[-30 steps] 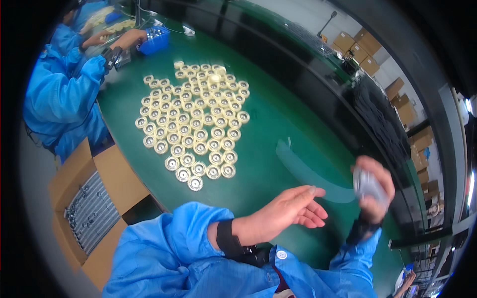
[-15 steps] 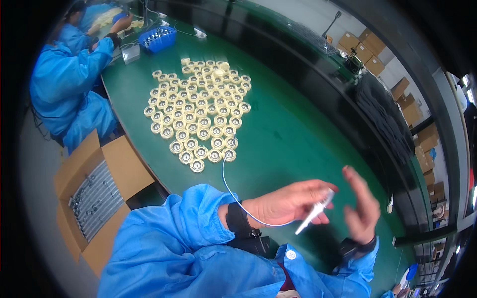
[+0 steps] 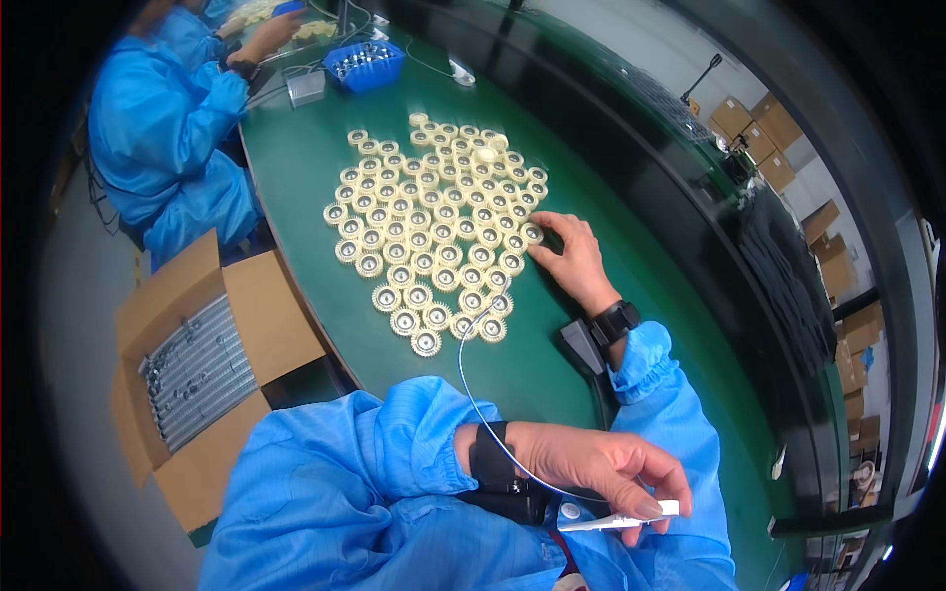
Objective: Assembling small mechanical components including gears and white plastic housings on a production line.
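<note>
- Currently, the thumb and index finger of my right hand [image 3: 576,258] close on opposite sides of one cream gear [image 3: 533,234], at the right-hand edge of the cluster on the table; how firmly they press, I cannot tell.
- That gear sits just beside its neighbours, metal-centred like most of them.
- Down near my chest, my left hand [image 3: 611,471] pinches a slim white tapered piece [image 3: 596,523] between thumb and bent fingers, its narrow end pointing to my left.
- A thin pale cable [image 3: 465,379] crosses the lower gears, curves down past my left wrist and reaches that hand.
- Spread flat over the green table [image 3: 631,286], the cluster of gears [image 3: 419,239] lies ahead of me, most of them touching or nearly so.
- I wear a black band on each wrist and loose blue sleeves.
- To my left, beside the table, stands an open cardboard box [image 3: 274,315] with rows of clear tubes [image 3: 207,379] and small metal parts inside.
- Farther off, a blue bin [image 3: 379,79] of metal pieces rests near the table's far end, and a co-worker [image 3: 163,128] in blue sits at the left edge.
</note>
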A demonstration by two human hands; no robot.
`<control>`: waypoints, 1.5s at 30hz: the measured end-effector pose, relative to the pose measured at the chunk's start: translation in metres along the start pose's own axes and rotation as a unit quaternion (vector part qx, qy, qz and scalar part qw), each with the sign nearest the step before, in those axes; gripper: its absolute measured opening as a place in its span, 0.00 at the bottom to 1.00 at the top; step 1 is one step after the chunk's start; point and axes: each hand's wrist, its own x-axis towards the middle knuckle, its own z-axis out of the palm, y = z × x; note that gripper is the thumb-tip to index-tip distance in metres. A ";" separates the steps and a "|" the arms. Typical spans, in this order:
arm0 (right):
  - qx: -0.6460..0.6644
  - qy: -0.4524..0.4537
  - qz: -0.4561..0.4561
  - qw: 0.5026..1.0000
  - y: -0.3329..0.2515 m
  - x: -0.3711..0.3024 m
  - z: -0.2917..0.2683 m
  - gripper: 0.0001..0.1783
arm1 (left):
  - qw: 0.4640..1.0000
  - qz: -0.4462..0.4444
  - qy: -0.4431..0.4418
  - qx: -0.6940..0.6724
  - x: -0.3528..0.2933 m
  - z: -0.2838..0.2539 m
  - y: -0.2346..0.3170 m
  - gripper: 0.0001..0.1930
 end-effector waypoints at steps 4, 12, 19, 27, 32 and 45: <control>-0.010 -0.003 -0.038 0.999 -0.002 -0.002 -0.002 0.17 | 1.000 -0.001 0.000 0.017 0.001 -0.002 -0.004 0.24; 0.342 0.022 0.160 0.926 0.003 -0.096 -0.084 0.13 | 0.971 0.179 0.148 0.059 0.005 -0.012 0.004 0.24; 0.450 0.023 0.214 0.867 -0.059 -0.205 -0.164 0.24 | 0.928 0.268 0.255 -0.044 0.018 -0.018 0.006 0.28; 0.478 0.147 0.174 0.848 -0.063 -0.228 -0.165 0.17 | 0.939 0.244 0.235 -0.059 0.034 -0.020 -0.012 0.28; 0.424 0.154 0.165 0.877 -0.064 -0.230 -0.166 0.22 | 0.934 0.229 0.273 -0.022 0.033 -0.020 -0.012 0.28; 0.408 0.113 0.117 0.898 -0.086 -0.225 -0.169 0.26 | 0.912 0.238 0.333 0.028 0.026 -0.023 -0.013 0.18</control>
